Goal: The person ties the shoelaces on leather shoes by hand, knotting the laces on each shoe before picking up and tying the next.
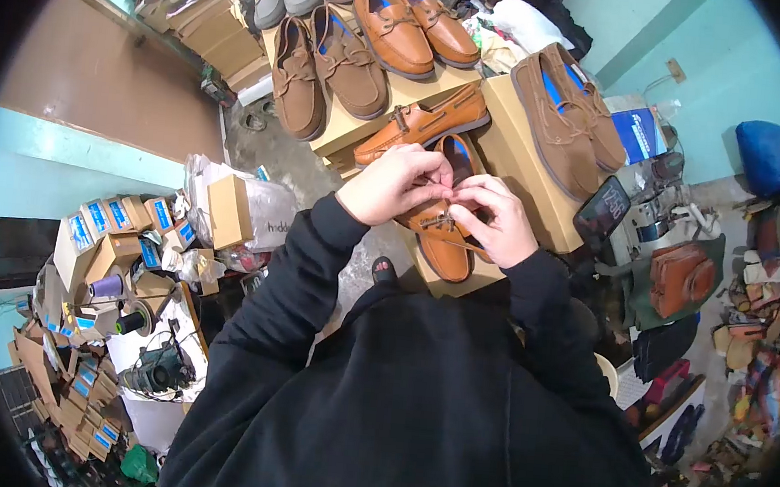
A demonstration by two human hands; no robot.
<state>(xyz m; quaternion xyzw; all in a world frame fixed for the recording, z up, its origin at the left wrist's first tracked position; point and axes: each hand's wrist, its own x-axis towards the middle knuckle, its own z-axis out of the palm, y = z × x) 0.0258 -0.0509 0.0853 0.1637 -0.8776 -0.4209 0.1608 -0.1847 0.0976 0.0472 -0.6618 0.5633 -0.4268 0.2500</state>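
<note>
A tan leather boat shoe sits toe toward me on a cardboard box, with a blue insole showing inside. Over its top, my left hand and my right hand meet, thumbs and fingertips pinched together on the shoe's lace. The lace is thin, and most of it is hidden behind the fingers. Just beyond my hands, a matching tan shoe lies tilted on its side, its dark sole edge facing right.
Brown boat shoes and tan ones stand on boxes ahead. Another brown pair rests on a box at right, near a phone and a sewing machine. Stacked shoe boxes and thread spools are at left.
</note>
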